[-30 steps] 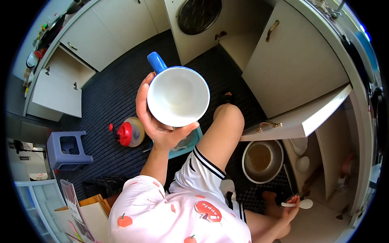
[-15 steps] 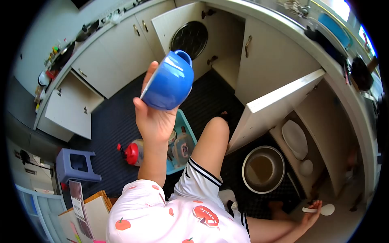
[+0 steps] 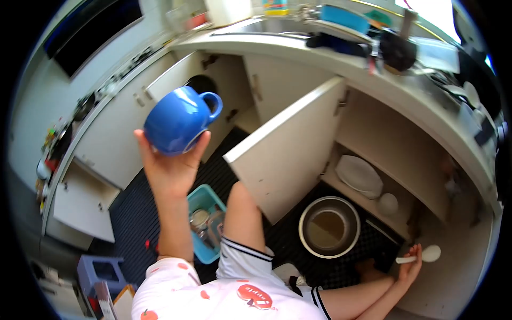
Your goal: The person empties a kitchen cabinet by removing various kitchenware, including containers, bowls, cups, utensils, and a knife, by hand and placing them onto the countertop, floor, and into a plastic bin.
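"Nearest item?"

"A blue mug (image 3: 177, 120), raised ahead of me, to the left. My left hand (image 3: 173, 170) is part-curled round its body from below, gripping it. It is tilted, handle to the right."

"Handling assessment?"

"Looks like glazed ceramic: stiff, moderately weighty, probably slippery if wet and liable to chip or break. I judge the handle the surest hold, or a full grip on the body with support under the base."

"Right side?"

"My right hand (image 3: 412, 264) is closed on the handle of a white spoon (image 3: 431, 254), bowl outward."

"Beyond?"

"On the floor, a turquoise tub (image 3: 205, 255) to the left and a metal basin (image 3: 349, 242) to the right. Farther, an open cabinet door (image 3: 293, 154); far off, the counter (image 3: 288, 47)."
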Tool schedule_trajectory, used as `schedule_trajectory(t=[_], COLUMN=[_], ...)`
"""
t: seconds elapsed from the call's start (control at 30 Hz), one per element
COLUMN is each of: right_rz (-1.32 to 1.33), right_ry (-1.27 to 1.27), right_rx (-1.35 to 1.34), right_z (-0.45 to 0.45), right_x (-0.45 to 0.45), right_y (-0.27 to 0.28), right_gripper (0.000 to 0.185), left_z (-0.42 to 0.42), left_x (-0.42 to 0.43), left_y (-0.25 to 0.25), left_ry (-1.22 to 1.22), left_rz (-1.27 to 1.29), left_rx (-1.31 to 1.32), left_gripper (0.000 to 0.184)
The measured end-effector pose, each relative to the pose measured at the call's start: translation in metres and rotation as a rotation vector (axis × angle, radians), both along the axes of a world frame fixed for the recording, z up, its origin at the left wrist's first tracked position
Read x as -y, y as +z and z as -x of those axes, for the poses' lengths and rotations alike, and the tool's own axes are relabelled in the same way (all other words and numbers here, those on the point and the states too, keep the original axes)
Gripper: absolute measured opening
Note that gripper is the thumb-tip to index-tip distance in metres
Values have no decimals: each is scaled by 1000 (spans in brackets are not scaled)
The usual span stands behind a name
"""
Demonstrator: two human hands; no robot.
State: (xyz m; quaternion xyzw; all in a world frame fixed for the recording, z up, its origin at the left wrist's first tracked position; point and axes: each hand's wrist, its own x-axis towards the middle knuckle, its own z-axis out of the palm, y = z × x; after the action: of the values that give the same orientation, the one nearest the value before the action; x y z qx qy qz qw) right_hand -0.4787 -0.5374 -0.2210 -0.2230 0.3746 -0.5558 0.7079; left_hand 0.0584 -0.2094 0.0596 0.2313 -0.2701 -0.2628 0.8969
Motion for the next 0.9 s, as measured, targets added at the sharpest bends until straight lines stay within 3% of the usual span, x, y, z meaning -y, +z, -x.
schedule_trajectory(t=[0.17,0.2,0.27,0.33,0.5,0.9], right_rz=[-33,-36,-46,-26,-38,14], right_ry=[-55,-64,-73,-40,-47,-21], right_rx=[63,65,68,90,108,123], right_z=[-11,-12,-15,-17,-18,-16], right_x=[-13,-15,-18,-18,-22,-24], right_y=[17,19,22,20,26,25], right_gripper=[25,25,24,24,25,20], left_z=[-1,4,21,30,46,56], left_x=[51,57,83,99,120,128], left_y=[14,19,20,19,13,11], left_ry=[201,324,581,690,630,740], left_rz=[-28,-216,-224,-168,-92,-149], left_rx=[411,612,888,1147,1244,1426], left_gripper=[55,63,65,67,67,64])
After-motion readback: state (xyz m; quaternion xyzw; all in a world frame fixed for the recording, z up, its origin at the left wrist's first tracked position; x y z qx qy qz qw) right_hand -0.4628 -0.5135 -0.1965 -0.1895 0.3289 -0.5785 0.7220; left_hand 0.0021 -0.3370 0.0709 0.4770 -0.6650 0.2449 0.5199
